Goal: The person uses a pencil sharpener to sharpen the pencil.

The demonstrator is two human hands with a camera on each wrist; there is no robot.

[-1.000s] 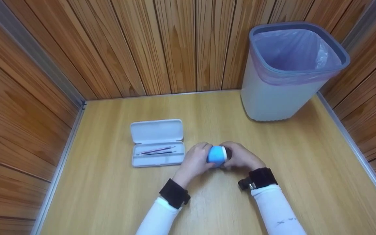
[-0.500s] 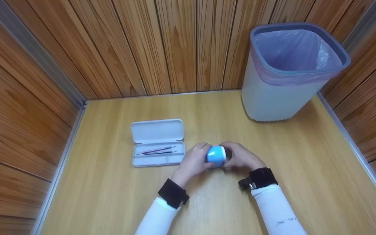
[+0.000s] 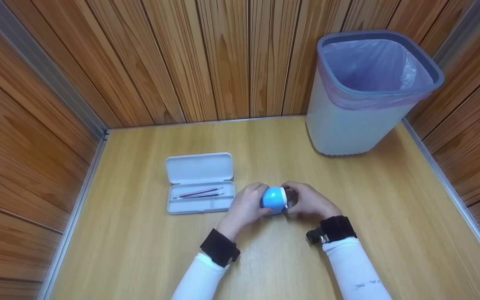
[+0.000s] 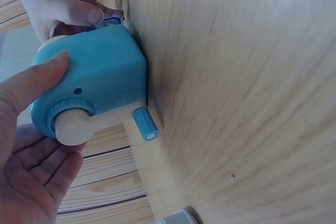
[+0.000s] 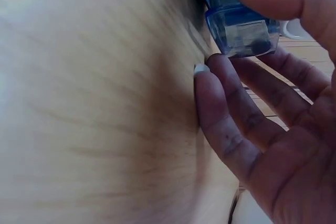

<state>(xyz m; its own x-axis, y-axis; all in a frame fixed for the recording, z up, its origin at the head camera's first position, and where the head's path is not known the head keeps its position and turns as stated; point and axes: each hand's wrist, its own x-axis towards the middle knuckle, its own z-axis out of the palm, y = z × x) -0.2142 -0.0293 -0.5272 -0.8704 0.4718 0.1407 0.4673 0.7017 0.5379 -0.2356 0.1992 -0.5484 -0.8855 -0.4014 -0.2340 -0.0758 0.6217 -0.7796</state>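
A blue hand-crank pencil sharpener (image 3: 273, 199) sits on the table between both hands. In the left wrist view its white crank (image 4: 73, 125) with a ribbed blue knob faces me. My left hand (image 3: 246, 204) holds the sharpener's body, thumb on one side and fingers round the other. My right hand (image 3: 308, 200) is at the opposite end. There the thumb and fingers pinch the see-through blue shavings drawer (image 5: 244, 30), which sticks out of the body. An open grey pencil case (image 3: 200, 204) lies to the left, with a few slim pencils (image 3: 200, 193) inside.
A white waste bin (image 3: 348, 125) with a grey rim and a pinkish liner stands at the back right corner. Wood-panelled walls (image 3: 231, 58) enclose the wooden tabletop (image 3: 140, 250) at the back and sides.
The sharpener and my left hand have shifted slightly left, while my right hand has edged right. The gap between the hands is a little wider. Pencil case and bin stay put.
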